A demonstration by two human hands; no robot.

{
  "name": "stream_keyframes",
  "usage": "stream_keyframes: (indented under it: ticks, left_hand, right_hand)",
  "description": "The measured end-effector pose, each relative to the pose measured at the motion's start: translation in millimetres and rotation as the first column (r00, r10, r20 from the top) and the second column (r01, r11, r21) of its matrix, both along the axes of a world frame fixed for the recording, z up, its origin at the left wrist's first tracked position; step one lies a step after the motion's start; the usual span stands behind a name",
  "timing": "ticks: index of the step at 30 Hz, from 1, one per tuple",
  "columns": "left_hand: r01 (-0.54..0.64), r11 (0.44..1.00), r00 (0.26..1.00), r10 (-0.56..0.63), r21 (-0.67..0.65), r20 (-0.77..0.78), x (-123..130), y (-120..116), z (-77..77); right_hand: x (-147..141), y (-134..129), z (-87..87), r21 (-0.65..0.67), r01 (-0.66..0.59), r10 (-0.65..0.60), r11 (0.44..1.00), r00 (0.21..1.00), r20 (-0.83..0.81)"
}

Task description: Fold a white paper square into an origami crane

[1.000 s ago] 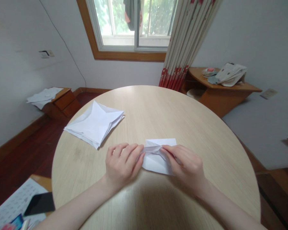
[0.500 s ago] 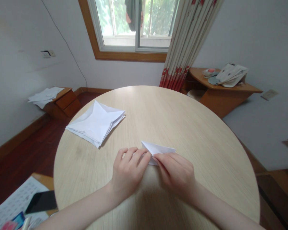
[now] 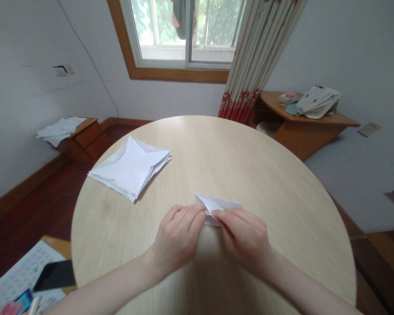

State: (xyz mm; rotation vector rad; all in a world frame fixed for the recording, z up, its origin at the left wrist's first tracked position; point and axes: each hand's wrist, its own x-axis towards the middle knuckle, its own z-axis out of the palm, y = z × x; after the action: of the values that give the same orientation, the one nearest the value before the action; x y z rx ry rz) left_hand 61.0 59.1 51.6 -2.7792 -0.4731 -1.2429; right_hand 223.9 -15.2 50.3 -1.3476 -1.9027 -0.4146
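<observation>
A small folded sheet of white paper (image 3: 221, 203) lies near the front middle of the round table, partly covered by my fingers. My left hand (image 3: 180, 229) has its fingers pressed together on the left part of the paper. From the right, my right hand (image 3: 246, 232) pinches the paper's fold, its fingertips almost touching those of the left. Both thumbs are mostly hidden. To the far left on the table lies a stack of creased white paper sheets (image 3: 131, 168), apart from both hands.
The round wooden table (image 3: 243, 162) fills the middle. A phone (image 3: 54, 275) and printed sheets (image 3: 9, 280) are at the lower left. A small cabinet (image 3: 88, 140) with papers stands left; a wooden desk (image 3: 302, 133) with a cloth bag (image 3: 318, 103) stands right, beside the curtain (image 3: 249, 65).
My left fingers have closed together and flattened on the paper. The right hand and paper have shifted very slightly right; the camera view has moved a little.
</observation>
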Motion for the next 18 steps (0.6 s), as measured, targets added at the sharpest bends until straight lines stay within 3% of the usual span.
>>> stream_keyframes:
  ticks: [18]
  left_hand:
    - [-0.019, 0.997, 1.000, 0.019, 0.074, 0.008, -0.9, -0.1, -3.1]
  right_hand:
    - [-1.7, 0.1, 7.5, -0.063, 0.008, -0.009, 0.998, 1.000, -0.004]
